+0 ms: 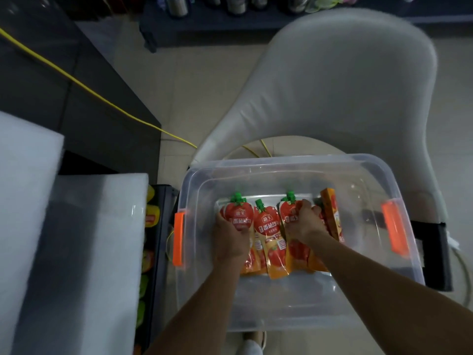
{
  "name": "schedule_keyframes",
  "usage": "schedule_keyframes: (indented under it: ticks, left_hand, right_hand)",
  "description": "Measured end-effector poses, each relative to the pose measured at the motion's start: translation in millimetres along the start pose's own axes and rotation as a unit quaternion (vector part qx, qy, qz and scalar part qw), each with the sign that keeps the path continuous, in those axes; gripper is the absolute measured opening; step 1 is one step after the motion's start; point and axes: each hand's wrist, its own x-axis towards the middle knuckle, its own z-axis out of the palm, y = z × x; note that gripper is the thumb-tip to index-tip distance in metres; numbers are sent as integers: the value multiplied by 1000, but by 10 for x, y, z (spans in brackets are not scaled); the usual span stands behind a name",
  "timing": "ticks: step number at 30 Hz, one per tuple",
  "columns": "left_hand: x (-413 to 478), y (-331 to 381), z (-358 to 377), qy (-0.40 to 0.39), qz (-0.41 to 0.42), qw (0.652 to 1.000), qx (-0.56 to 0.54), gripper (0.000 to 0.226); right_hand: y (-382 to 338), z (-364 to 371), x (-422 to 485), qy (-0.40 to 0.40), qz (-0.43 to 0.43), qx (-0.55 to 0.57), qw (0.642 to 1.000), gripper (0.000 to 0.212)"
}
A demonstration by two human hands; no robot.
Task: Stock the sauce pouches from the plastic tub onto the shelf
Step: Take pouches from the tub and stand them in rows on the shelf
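Note:
A clear plastic tub (302, 160) with orange latches rests on a white chair. Inside lie several red and orange sauce pouches with green caps. My left hand (230, 237) is closed around the leftmost pouch (238, 212). My right hand (304, 221) grips a pouch (288, 208) further right, covering most of its front. Between them lies a free pouch (268, 226). An orange pouch (331, 213) lies on edge at the far right of the row. The shelf (158, 252) stands left of the tub, with yellow and green packs on its lower level.
White foam sheets (51, 226) cover the shelf top at left. A dark counter (64, 85) with a yellow cable (102, 98) across it is at the upper left. The white chair back (345, 85) rises behind the tub. A black frame (435, 252) sits right of the tub.

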Motion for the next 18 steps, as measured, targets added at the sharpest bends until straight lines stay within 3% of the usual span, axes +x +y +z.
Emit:
schedule_keyframes:
  ticks: [2, 6, 13, 16, 18]
  left_hand:
    - [21, 58, 48, -2, -24, 1000, -16, 75]
    - [118, 71, 123, -87, -72, 992, -64, 30]
    - [162, 53, 201, -207, -67, 975, -34, 33]
    - [199, 5, 207, -218, -75, 972, -45, 30]
    - [207, -3, 190, -216, -89, 971, -50, 25]
  right_hand:
    - [-5, 26, 60, 16, 12, -16, 1000, 71]
    - [8, 82, 122, 36, -7, -86, 996, 66]
    - [40, -37, 277, 2, -31, -43, 999, 75]
    - [54, -70, 294, -16, -50, -104, 993, 73]
    - [58, -56, 288, 25, -87, -188, 978, 75]
